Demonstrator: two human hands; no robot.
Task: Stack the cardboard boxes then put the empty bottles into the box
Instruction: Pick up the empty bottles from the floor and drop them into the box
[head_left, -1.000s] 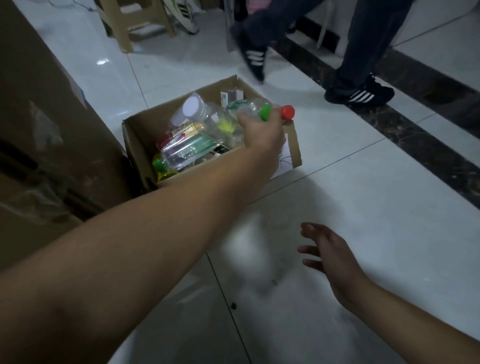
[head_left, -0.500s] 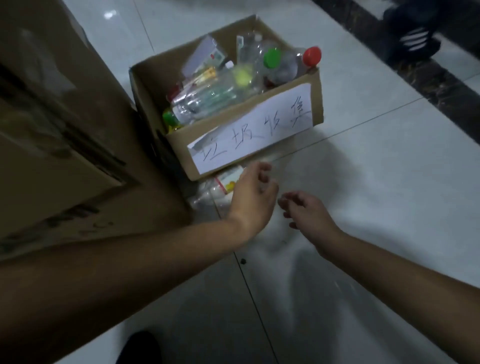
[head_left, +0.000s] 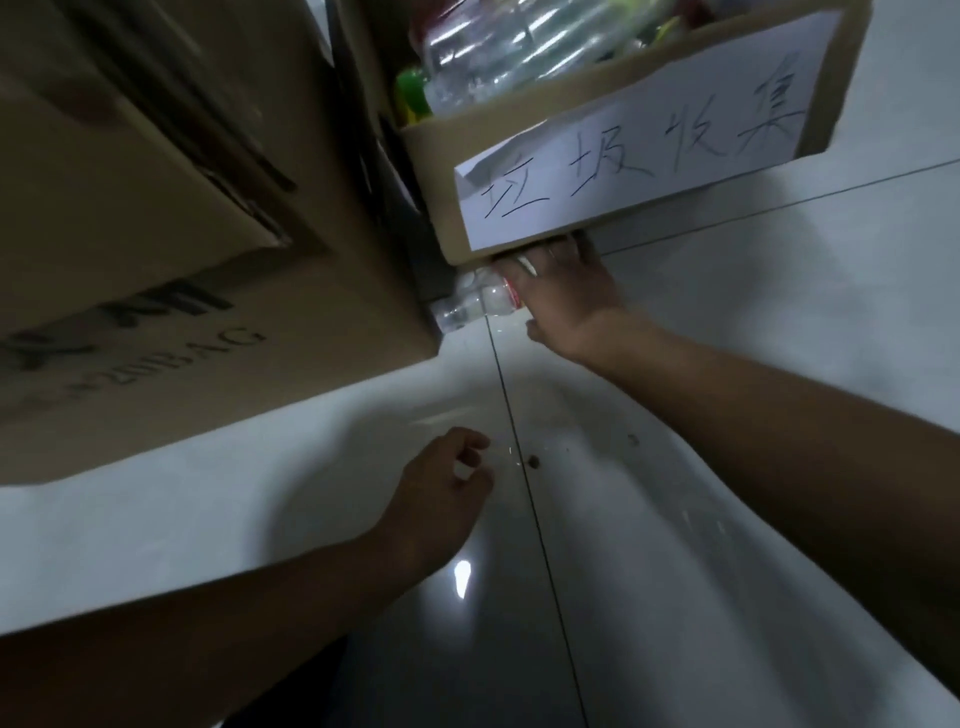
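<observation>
- Large cardboard box (head_left: 156, 234) fills the left of the view, standing on the white tiled floor (head_left: 727, 415); printed lettering on its side, blurred.
- Small open cardboard box (head_left: 436, 171) just beside it at top, packed with empty plastic bottles (head_left: 498, 47), a handwritten paper label (head_left: 639, 150) on its front.
- Right hand (head_left: 566, 296) at the small box's lower front edge, fingers curled on a clear bottle with red label (head_left: 478, 304) lying on the floor in the gap between the two boxes; grip looks partial.
- Left hand (head_left: 441, 499) loosely curled, holding nothing, low over the floor.
- Risk: the bottle is wedged under the box edge, so it could slip from a fingertip hold or roll deeper into the gap.
- Risk: the small box looks full, so an added bottle may spill out.
</observation>
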